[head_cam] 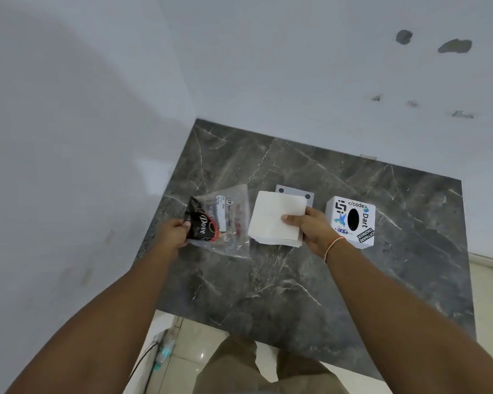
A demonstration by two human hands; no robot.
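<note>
Tissue stack (276,218) and clear bag (225,223) at marble table (268,280)
Our right hand (310,227) pinches the stack, thumb on top, beside the sticker box (352,220); our left hand (172,231) grips the bag's edge.

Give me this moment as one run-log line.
left hand: grips plastic bag | right hand: holds napkin stack | sticker box: right of stack | surface: marble table

I note a white stickered box (350,220) standing on the dark marble table (296,280), a grey plate (295,191) with two dark dots just left of it, and chipped patches (454,46) on the pale wall (268,66) behind.
</note>
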